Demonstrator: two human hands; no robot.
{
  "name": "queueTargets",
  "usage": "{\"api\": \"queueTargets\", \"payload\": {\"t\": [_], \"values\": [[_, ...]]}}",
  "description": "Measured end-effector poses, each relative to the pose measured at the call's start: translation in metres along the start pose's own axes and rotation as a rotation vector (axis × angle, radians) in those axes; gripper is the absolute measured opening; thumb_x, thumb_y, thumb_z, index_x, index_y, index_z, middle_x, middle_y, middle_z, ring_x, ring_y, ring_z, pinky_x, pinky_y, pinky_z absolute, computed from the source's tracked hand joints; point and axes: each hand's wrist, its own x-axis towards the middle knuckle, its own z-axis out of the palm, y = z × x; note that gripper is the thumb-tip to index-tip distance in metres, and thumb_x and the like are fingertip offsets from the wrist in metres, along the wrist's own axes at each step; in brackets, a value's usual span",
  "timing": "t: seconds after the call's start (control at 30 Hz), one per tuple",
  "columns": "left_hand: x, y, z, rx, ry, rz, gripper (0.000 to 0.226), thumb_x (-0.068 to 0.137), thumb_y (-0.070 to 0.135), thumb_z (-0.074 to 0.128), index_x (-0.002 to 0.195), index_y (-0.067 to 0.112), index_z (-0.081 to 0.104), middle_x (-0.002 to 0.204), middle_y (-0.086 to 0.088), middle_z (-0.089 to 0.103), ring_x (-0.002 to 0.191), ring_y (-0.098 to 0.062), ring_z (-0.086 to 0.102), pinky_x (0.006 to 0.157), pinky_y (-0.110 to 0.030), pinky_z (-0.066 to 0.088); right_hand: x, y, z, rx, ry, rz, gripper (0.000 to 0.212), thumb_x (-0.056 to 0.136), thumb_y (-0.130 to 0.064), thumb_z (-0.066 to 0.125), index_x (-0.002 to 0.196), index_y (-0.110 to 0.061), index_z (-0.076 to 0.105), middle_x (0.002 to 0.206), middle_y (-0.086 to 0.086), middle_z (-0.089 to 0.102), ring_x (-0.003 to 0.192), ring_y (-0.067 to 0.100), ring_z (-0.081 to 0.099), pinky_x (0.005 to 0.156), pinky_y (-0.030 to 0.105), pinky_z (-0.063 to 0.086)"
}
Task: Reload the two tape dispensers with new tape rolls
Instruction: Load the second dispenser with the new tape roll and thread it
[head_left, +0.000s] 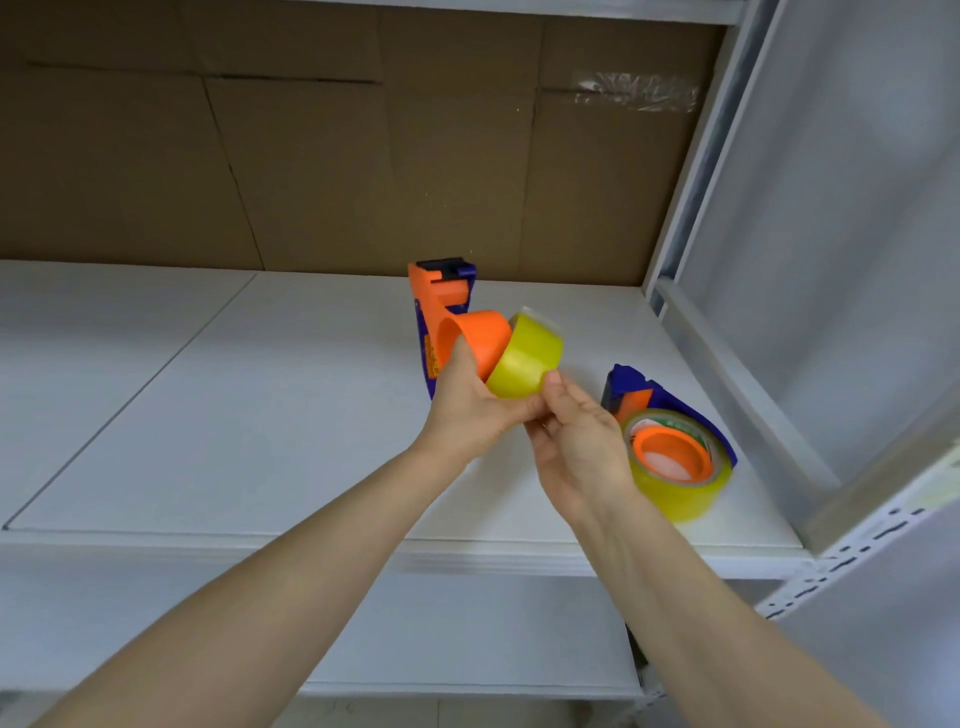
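My left hand (467, 405) is gripping the dispenser (434, 306), my right hand (582, 447) pinching a roll (524, 358) against its hub (485, 338). Final reload, I judge; squaring and pushing home are coming next.

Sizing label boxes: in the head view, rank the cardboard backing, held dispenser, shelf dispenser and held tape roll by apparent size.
Largest: cardboard backing.
Next: held dispenser and shelf dispenser look alike, with the held one partly hidden, so unranked.
Smallest: held tape roll.

Two tape dispensers (432, 312) (631, 383), two tape rolls (524, 359) (680, 493) — two hands (470, 410) (582, 447).
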Motion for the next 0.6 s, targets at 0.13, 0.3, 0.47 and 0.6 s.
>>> {"api": "queueTargets", "payload": {"t": [0.13, 0.3, 0.47, 0.6], "values": [[-0.003, -0.003, 0.001, 0.108, -0.069, 0.047, 0.085, 0.057, 0.012, 0.088, 0.129, 0.019, 0.042, 0.116, -0.003, 0.061, 0.105, -0.015, 0.060, 0.088, -0.029, 0.052, 0.005, -0.009, -0.003, 0.013, -0.021, -0.015, 0.035, 0.095, -0.016, 0.047, 0.128, -0.005, 0.054, 0.122, 0.013, 0.064, 0.112, 0.023, 0.062, 0.092, 0.031, 0.050], [-0.005, -0.009, -0.001, 0.185, -0.052, 0.100, 0.087, 0.061, 0.017, 0.084, 0.136, 0.012, 0.040, 0.124, -0.010, 0.058, 0.113, -0.023, 0.058, 0.092, -0.036, 0.052, 0.009, -0.012, -0.011, 0.004, -0.066, 0.031, 0.036, 0.094, -0.018, 0.048, 0.128, -0.008, 0.055, 0.127, 0.012, 0.062, 0.117, 0.023, 0.059, 0.101, 0.036, 0.045], [-0.008, -0.011, 0.004, 0.215, -0.061, 0.116, 0.082, 0.067, 0.018, 0.081, 0.138, 0.013, 0.039, 0.129, -0.008, 0.056, 0.117, -0.022, 0.056, 0.096, -0.038, 0.051, 0.011, -0.012, -0.016, 0.056, -0.078, 0.052, 0.034, 0.094, -0.019, 0.048, 0.126, -0.007, 0.056, 0.127, 0.015, 0.062, 0.119, 0.028, 0.058, 0.106, 0.044, 0.042], [-0.009, -0.011, 0.009, 0.269, -0.107, 0.176, 0.077, 0.073, 0.023, 0.077, 0.139, 0.017, 0.038, 0.134, -0.005, 0.053, 0.122, -0.020, 0.052, 0.098, -0.039, 0.050, 0.008, -0.011, -0.015, 0.043, -0.148, 0.064, 0.036, 0.094, -0.021, 0.047, 0.127, -0.007, 0.054, 0.126, 0.015, 0.062, 0.116, 0.028, 0.061, 0.098, 0.041, 0.049]]}}
